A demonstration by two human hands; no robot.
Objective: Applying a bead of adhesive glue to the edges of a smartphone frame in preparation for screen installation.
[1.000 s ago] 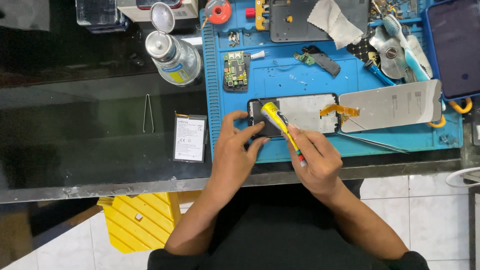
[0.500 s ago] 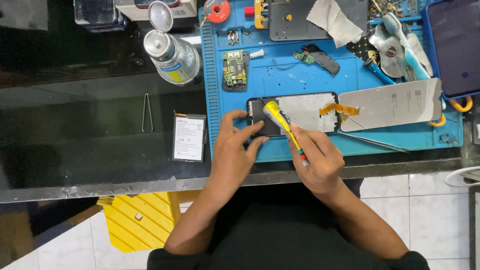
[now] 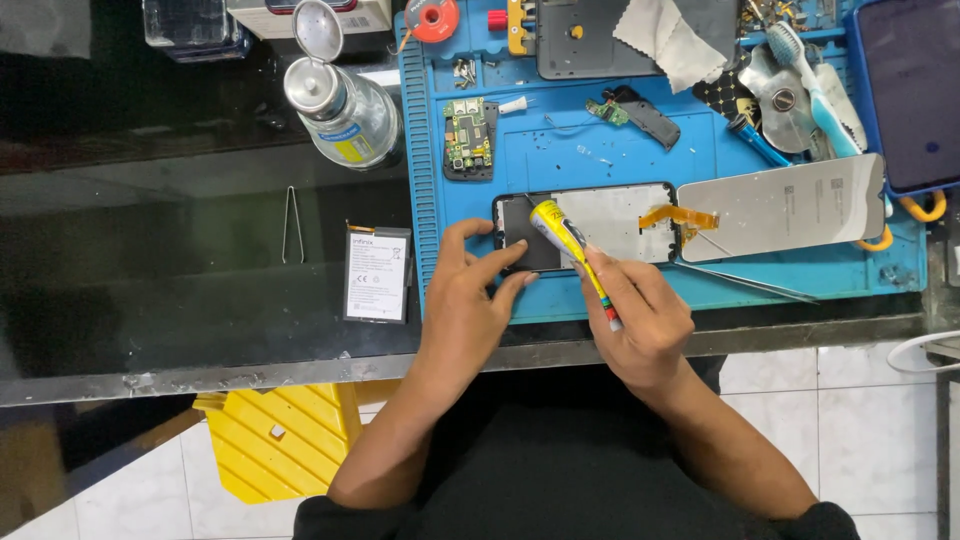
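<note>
On blue silicone bench mat [image 3: 560,150], left hand [image 3: 470,300] presses flat on opened black phone frame [image 3: 585,225] while right hand [image 3: 640,320] pinches yellow glue tube [image 3: 565,245], laying adhesive.

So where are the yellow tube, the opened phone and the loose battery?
yellow tube [image 3: 560,236], head view, on its yellow body above the right hand's fingers.
opened phone [image 3: 615,218], head view, on the pale inner panel.
loose battery [image 3: 376,276], head view, on its white label.
</note>
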